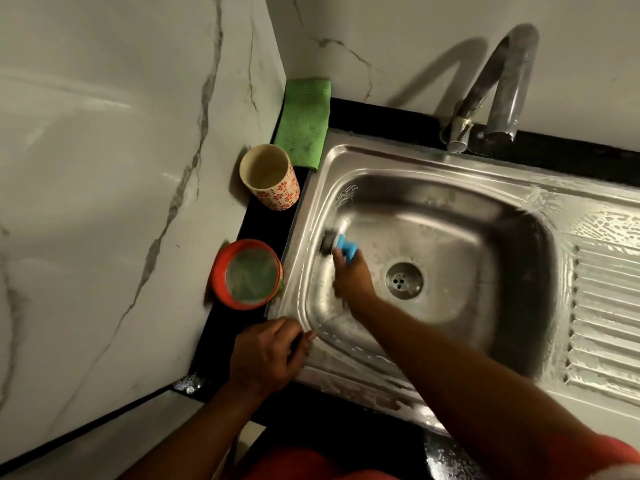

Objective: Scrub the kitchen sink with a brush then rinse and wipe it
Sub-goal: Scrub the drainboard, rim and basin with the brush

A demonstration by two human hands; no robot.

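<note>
Stainless-steel kitchen sink [433,161] looks mid-scrub: suds streak its basin and ribbed drainboard [606,306]; rinsing and wiping seem still to do. The right hand [349,277] grips a blue-handled, dark-bristled brush [337,240] against the sink's left wall; the left hand [266,351] rests, fingers loosely bent and empty, on the sink's front-left rim. Left of the sink, a red round tub [247,273] holds greenish paste; whether the floral-patterned cup [268,178] holds anything I cannot tell; a folded green cloth [304,119] lies at the sink's back-left corner.
</note>
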